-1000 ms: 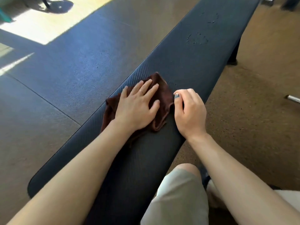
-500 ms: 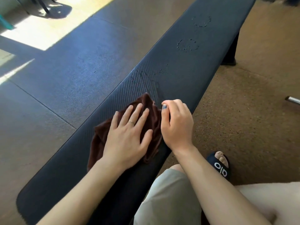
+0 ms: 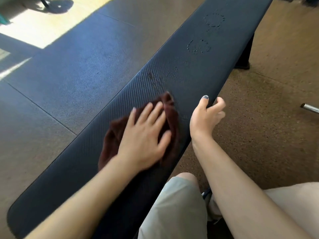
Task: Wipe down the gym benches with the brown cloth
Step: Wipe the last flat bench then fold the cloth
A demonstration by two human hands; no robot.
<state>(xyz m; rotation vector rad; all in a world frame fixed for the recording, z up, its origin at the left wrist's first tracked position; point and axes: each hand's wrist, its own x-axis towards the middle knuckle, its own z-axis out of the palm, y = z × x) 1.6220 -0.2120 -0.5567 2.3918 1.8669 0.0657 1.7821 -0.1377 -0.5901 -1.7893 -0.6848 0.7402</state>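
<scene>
A long black padded gym bench point(image 3: 203, 69) runs from the near left to the far right. The brown cloth point(image 3: 170, 118) lies crumpled on its top, near the right edge. My left hand point(image 3: 145, 135) presses flat on the cloth with fingers spread; it is blurred. My right hand point(image 3: 205, 116) is off the cloth and curls over the bench's right edge, thumb on top and fingers below. Rings of water droplets point(image 3: 198, 46) sit on the bench farther along.
Dark rubber floor mats point(image 3: 69, 75) lie left of the bench, with a sunlit patch point(image 3: 44, 26) at the far left. Brown speckled floor point(image 3: 267, 126) is on the right, with a metal tube end point(image 3: 309, 107) there. A bench leg point(image 3: 245, 56) stands far right. My knees are below.
My left hand slid the cloth back along the bench toward me over the last second. My right hand let go of the cloth's edge and moved to the bench's right edge.
</scene>
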